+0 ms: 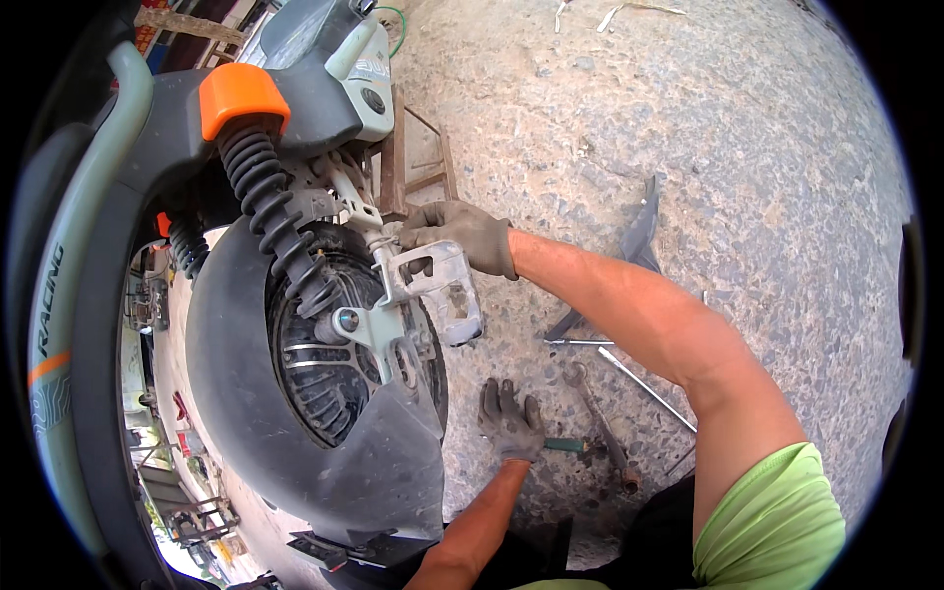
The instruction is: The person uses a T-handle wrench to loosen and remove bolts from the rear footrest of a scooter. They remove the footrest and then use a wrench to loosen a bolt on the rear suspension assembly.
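Note:
My right hand (460,237), in a dark grey work glove, is curled at the top of a grey metal footrest bracket (450,278) beside a scooter's rear wheel (329,369). A fingertip shows through the bracket's opening; the other fingertips are partly hidden. Low down, my left hand (511,423), also gloved, is spread with its fingers apart, near the ground. From beside its wrist sticks out the green handle (564,444) of a tool, whose other end is hidden. A black shock absorber (270,202) with an orange cap stands left of the bracket, above the grey fender (231,364).
On the rough stone ground to the right lie a wrench (597,418), a long metal rod (647,388) and a dark grey panel piece (641,226). A wooden stool (393,157) stands behind the scooter. The scooter's grey-green frame tube (84,211) curves along the left.

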Demonstrator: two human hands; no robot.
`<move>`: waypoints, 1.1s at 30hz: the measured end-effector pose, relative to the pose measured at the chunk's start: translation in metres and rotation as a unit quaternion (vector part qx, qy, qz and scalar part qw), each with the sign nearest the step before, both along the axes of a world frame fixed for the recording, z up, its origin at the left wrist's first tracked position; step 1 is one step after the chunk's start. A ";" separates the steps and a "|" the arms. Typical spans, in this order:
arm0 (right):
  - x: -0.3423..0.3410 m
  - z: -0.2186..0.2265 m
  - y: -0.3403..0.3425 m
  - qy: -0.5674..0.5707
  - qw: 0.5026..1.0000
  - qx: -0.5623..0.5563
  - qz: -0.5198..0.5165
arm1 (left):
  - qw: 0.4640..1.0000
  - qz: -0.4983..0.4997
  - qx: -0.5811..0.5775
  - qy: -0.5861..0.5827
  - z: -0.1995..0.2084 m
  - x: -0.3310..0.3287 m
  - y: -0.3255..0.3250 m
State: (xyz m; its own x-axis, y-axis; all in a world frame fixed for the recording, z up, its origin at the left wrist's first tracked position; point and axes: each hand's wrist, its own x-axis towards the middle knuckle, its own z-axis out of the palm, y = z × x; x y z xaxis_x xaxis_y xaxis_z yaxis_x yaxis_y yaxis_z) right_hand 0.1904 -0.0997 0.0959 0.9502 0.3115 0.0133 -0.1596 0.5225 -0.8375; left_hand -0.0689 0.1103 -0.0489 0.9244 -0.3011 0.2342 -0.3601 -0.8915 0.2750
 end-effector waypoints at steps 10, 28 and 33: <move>-0.003 -0.003 0.011 0.035 0.996 0.074 -0.046 | 1.000 0.009 0.028 0.001 0.000 0.000 0.000; -0.003 -0.001 0.032 0.025 0.996 0.027 -0.086 | 1.000 0.020 0.019 0.011 0.000 0.000 0.001; 0.001 -0.013 0.022 -0.016 1.000 0.012 -0.013 | 0.999 0.023 0.019 0.014 0.000 0.001 0.002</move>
